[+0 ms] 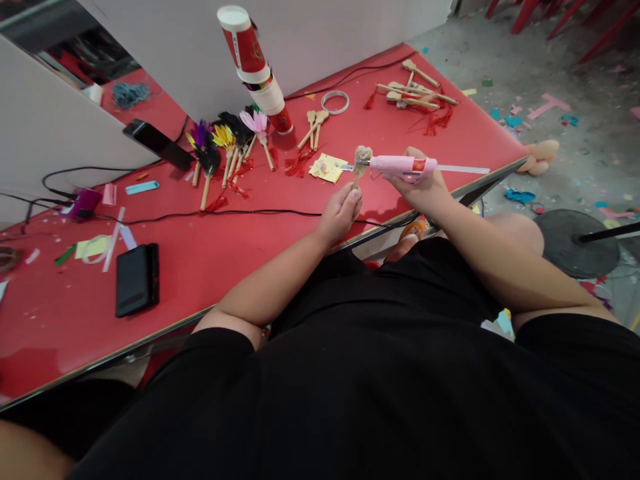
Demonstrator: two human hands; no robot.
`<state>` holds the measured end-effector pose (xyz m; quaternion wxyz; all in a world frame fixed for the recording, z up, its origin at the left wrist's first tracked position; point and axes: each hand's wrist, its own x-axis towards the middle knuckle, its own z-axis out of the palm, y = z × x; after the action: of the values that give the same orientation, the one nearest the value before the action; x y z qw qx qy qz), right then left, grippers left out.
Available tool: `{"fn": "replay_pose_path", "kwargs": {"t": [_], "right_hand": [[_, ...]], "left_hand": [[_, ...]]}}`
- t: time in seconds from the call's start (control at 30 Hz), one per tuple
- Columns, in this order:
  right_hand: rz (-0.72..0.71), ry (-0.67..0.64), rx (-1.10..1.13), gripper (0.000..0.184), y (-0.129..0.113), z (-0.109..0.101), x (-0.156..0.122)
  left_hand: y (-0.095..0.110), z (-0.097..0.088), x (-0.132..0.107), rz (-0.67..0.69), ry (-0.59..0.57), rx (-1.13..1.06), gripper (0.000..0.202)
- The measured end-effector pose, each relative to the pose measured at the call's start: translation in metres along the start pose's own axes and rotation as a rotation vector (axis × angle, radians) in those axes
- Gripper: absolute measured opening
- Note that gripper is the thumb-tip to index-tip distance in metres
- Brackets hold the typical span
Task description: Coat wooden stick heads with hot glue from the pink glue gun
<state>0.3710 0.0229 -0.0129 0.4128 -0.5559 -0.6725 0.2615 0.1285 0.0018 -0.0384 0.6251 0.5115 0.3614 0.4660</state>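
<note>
My left hand [341, 212] is closed round the thin handle of a small wooden stick with a rounded, light-brown head [363, 157], held upright above the red table. In my right hand [423, 190] is a pink hot glue gun [403, 167], its metal nozzle against the stick's head. A clear glue stick [463, 169] juts from the gun's back end. Behind the held stick lie yellow paper notes [327, 168]. Further left are sticks topped with feathers, one pink [256, 125] and one yellow [224, 137], with red tassels.
Stacked paper cups [250, 53] stand by the wall. More wooden sticks [417, 93] lie at the table's far right, near a roll of tape [335, 103]. A black phone [137, 280] and a purple power adapter [83, 203] are on the left. A black cable [270, 212] crosses the red table [210, 250].
</note>
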Motion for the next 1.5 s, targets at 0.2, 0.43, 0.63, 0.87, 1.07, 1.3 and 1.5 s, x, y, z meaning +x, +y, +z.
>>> {"fn": "replay_pose_path", "kwargs": {"t": [0.2, 0.43, 0.63, 0.87, 1.07, 1.3, 1.5], "right_hand": [[0.013, -0.010, 0.047, 0.067, 0.007, 0.002, 0.003], [0.111, 0.062, 0.137, 0.064, 0.031, -0.003, 0.008], [-0.042, 0.059, 0.173, 0.076, 0.022, 0.006, 0.006], [-0.037, 0.035, 0.077, 0.077, 0.010, 0.007, 0.003], [-0.013, -0.008, 0.006, 0.070, 0.009, 0.003, 0.001], [-0.028, 0.031, -0.080, 0.068, 0.011, 0.000, 0.007], [-0.045, 0.002, -0.038, 0.065, 0.013, -0.005, 0.010]], "left_hand": [[-0.004, -0.005, 0.002, 0.108, -0.025, -0.011, 0.074], [0.010, -0.001, 0.007, -0.108, 0.074, -0.169, 0.058], [0.032, 0.005, 0.005, -0.391, 0.129, -0.506, 0.054], [0.036, 0.005, 0.002, -0.477, 0.051, -0.550, 0.050], [0.028, 0.004, 0.001, -0.449, 0.019, -0.539, 0.048], [0.025, 0.001, 0.000, -0.430, 0.002, -0.533, 0.045], [0.028, -0.003, -0.001, -0.456, -0.038, -0.509, 0.046]]}}
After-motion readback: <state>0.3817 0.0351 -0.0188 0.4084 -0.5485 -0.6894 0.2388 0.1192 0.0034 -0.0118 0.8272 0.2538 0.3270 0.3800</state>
